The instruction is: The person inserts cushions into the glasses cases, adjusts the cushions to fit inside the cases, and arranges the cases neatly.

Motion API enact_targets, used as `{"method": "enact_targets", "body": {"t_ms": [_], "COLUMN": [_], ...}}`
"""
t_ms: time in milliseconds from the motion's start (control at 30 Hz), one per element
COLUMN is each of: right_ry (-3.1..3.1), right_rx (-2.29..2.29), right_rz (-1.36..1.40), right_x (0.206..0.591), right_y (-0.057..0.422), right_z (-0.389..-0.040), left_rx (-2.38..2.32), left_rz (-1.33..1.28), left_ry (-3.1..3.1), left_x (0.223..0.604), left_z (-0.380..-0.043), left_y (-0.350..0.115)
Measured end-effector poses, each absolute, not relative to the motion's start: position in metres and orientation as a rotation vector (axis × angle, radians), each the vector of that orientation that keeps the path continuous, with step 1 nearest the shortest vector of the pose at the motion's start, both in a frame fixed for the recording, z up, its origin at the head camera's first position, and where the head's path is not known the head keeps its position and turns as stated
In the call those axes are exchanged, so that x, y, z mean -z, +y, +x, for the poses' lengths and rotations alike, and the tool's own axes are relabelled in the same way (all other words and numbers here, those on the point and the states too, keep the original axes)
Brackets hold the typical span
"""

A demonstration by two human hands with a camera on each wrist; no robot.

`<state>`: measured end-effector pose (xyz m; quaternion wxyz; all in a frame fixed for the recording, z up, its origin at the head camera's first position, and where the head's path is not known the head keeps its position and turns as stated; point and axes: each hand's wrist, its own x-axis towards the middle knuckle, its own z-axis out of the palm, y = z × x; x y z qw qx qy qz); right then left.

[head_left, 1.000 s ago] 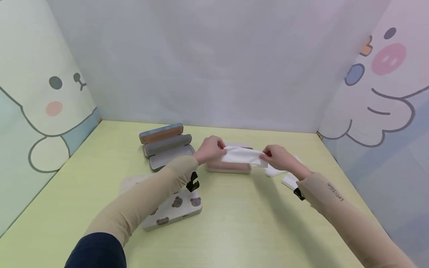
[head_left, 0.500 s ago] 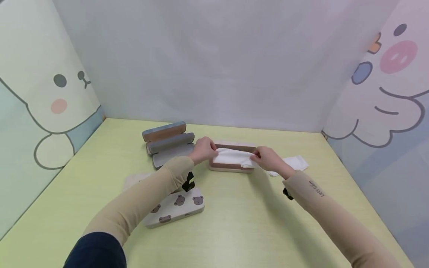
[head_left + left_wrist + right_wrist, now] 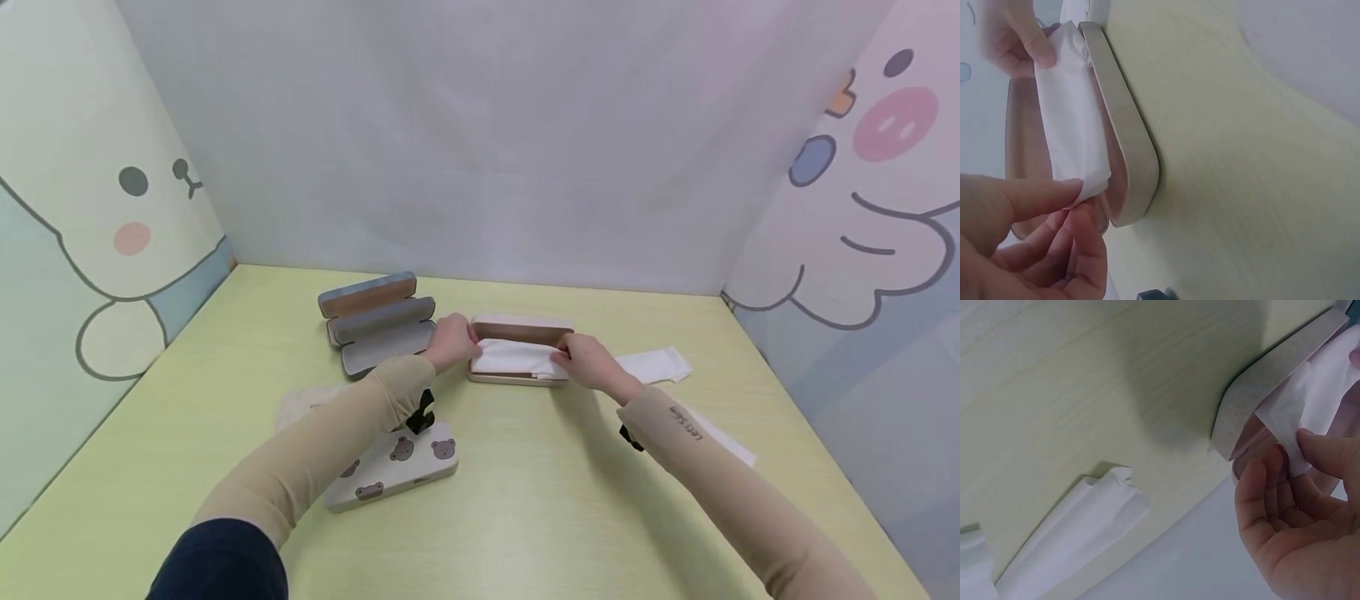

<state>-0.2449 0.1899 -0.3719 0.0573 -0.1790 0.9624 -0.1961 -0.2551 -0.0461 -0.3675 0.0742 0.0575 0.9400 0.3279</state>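
Observation:
A folded white cloth (image 3: 513,357) is stretched between both hands over the open pink glasses case (image 3: 517,381). My left hand (image 3: 452,342) pinches the cloth's left end between thumb and fingers, seen close in the left wrist view, where that hand (image 3: 1041,231) is beside the case's end. At the other end, my right hand (image 3: 590,362) pinches the cloth's corner; in the right wrist view a loose flap of the cloth (image 3: 1285,415) hangs by the thumb. In the head view the cloth lies low within the case's outline, covering most of its inside.
Left of the pink case stand an open grey case (image 3: 386,342) and, behind it, a brown-lined open case (image 3: 371,296). A white bear-print case (image 3: 420,454) lies partly under my left forearm. More folded white cloths (image 3: 656,365) lie at the right.
Both hands have lowered the stretched cloth from in front of the pink case down into its opening, shifting a little to the left. The other cases stay where they were.

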Motion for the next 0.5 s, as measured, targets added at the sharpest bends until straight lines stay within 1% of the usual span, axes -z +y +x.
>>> {"method": "enact_targets", "body": {"t_ms": [333, 500], "right_ry": [2.992, 3.011], "right_rx": [0.509, 0.481], "right_rz": [-0.575, -0.572], "right_x": [0.381, 0.386], "right_y": [0.187, 0.186], "right_z": [-0.245, -0.246], "left_rx": [-0.945, -0.919], "left_rz": [0.056, 0.051], "left_ry": [2.797, 2.799], "left_x": [0.374, 0.377], "left_z": [-0.261, -0.263], "left_y": [-0.045, -0.043]}}
